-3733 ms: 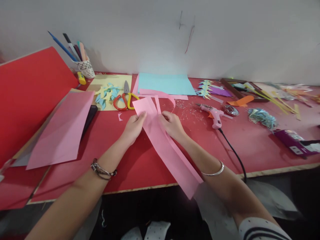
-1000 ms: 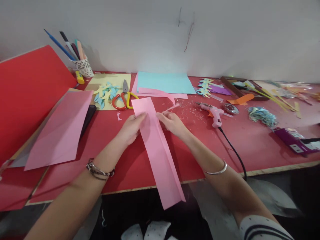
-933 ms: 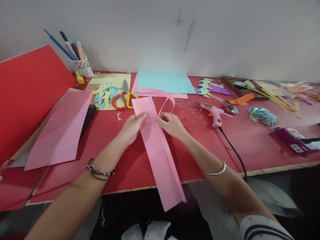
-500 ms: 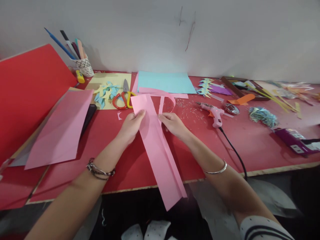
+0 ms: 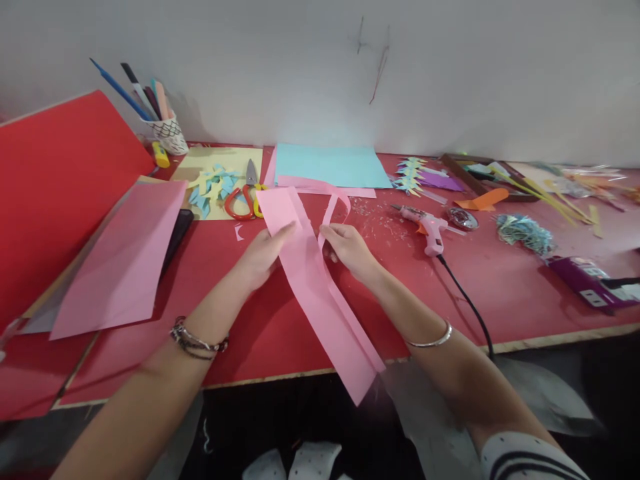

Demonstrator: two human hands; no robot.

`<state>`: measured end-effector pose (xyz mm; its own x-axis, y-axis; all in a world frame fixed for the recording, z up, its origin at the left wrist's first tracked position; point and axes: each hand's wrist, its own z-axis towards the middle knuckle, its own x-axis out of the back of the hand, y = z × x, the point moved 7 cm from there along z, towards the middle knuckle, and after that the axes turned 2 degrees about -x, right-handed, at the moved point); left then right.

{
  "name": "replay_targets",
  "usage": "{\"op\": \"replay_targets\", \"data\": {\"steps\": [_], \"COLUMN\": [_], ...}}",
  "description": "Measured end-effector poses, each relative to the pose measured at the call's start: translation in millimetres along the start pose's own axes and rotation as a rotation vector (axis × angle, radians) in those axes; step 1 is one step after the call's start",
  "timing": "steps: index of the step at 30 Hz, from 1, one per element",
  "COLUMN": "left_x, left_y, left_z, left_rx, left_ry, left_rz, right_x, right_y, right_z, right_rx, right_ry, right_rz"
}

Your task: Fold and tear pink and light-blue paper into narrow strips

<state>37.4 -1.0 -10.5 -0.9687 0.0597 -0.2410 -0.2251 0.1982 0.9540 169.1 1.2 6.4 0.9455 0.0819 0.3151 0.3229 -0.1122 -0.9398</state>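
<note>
the red table (image 5: 250, 333) stands against a pale wall (image 5: 225, 80). the left hand (image 5: 263, 257) grips the pink paper (image 5: 320, 293) by its left side, thumb on top. just beside it, the right hand (image 5: 350, 252) pinches a thin strip (image 5: 329, 212) at the paper's right side, and the gap between strip and sheet is wider than half a second ago. below the hands, the sheet's lower end has swung right; above the left hand, its top corner now covers more of the scissors (image 5: 247, 191). right of the right hand, the glue gun (image 5: 427, 227) hasn't moved.
</note>
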Motion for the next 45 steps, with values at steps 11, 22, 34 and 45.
{"op": "replay_targets", "data": {"steps": [11,22,34,45], "left_x": [4.4,16.2,-5.7,5.1], "left_y": [7.6,7.4,-6.5,4.8], "left_z": [-7.9,-1.8,-1.8,-4.9], "left_rx": [-0.082,-0.158,-0.028,-0.144], "left_ry": [0.07,0.206,-0.123,0.078], "left_rz": [0.404,0.366,0.144,0.419], "right_x": [-0.7,-5.3,2.8,3.6], "right_y": [-13.0,-1.5,-4.7,-15.4], "right_z": [-6.2,-0.2,0.5,-8.1], "right_rx": [0.248,0.157,0.091,0.262], "right_ry": [0.056,-0.049,0.017,0.154], "right_rz": [-0.363,-0.185,0.077,-0.377]}}
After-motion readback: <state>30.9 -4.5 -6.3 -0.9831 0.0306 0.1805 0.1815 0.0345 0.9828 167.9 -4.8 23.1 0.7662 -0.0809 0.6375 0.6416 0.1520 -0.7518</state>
